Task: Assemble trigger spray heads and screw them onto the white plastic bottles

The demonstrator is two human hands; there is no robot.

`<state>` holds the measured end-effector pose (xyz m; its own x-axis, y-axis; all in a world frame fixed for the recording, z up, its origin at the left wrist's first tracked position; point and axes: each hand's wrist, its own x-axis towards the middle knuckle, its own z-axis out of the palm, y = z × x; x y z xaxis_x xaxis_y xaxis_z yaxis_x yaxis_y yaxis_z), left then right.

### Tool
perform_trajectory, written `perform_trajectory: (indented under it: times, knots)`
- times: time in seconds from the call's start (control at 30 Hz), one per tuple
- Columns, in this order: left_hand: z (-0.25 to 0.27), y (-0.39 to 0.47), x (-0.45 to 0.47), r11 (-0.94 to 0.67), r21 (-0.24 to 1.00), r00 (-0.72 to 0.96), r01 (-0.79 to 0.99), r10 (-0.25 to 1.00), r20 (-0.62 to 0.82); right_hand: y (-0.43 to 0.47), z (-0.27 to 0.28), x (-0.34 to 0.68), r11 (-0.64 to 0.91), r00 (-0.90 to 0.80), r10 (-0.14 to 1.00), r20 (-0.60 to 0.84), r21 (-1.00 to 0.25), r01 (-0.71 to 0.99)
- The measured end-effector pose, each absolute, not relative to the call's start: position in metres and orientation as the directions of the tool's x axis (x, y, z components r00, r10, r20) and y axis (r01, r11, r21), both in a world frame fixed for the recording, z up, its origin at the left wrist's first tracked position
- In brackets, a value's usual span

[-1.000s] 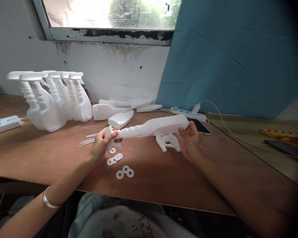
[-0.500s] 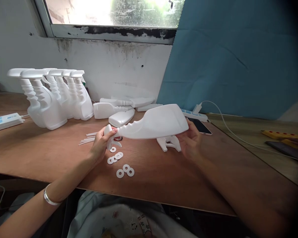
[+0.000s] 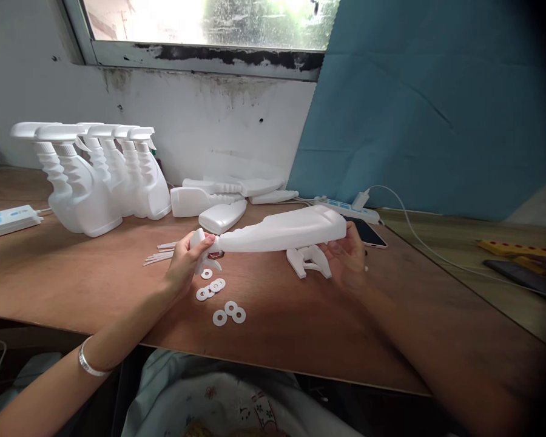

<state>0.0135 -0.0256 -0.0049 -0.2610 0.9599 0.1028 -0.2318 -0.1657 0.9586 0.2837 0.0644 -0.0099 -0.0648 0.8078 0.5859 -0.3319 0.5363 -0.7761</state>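
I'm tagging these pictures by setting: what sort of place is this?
Probably a small makeshift workshop: loose white rings lie on a brown table, several spray bottles stand at the left, and another bottle is held above the table.

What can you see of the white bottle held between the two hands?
The bottle looks like smooth white plastic, its wide body tapering to a narrow neck. It is held sideways above the table, base rightward. The left hand holds the trigger head at its neck; the right hand holds its base. Any contents are hidden.
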Motion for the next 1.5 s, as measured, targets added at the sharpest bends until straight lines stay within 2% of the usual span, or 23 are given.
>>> perform_trajectory:
  times: [0.27,0.5,0.6,0.73,0.97,1.17,1.37,1.5]
  knots:
    - [-0.002,-0.027,0.015,-0.171,0.963,-0.26,-0.21,0.959,0.114,0.066,-0.009,0.283,0.611,0.013,0.775,0.631,-0.745,-0.27]
    - [-0.001,-0.029,0.015,-0.195,0.966,-0.282,-0.17,0.949,0.142,0.077,-0.02,0.288,0.608,0.04,0.793,0.608,-0.784,-0.124]
    - [-0.001,-0.029,0.015,-0.192,0.968,-0.3,-0.162,0.944,0.137,0.075,-0.022,0.289,0.62,0.041,0.784,0.619,-0.784,-0.012]
    - [0.001,-0.028,0.016,-0.178,0.967,-0.321,-0.185,0.94,0.111,0.067,-0.018,0.288,0.663,0.014,0.74,0.672,-0.734,0.15]
    - [0.001,-0.028,0.016,-0.181,0.962,-0.332,-0.204,0.937,0.106,0.059,-0.016,0.289,0.726,0.023,0.661,0.75,-0.646,0.236]
    - [0.0,-0.028,0.015,-0.17,0.961,-0.349,-0.219,0.933,0.086,0.064,-0.024,0.291,0.726,0.011,0.669,0.743,-0.656,0.207]
    - [-0.003,-0.026,0.014,-0.17,0.96,-0.354,-0.223,0.931,0.083,0.066,-0.022,0.288,0.636,-0.06,0.767,0.638,-0.77,-0.051]
    - [-0.002,-0.027,0.015,-0.157,0.959,-0.34,-0.234,0.938,0.07,0.061,-0.015,0.286,0.607,-0.065,0.789,0.611,-0.791,-0.079]
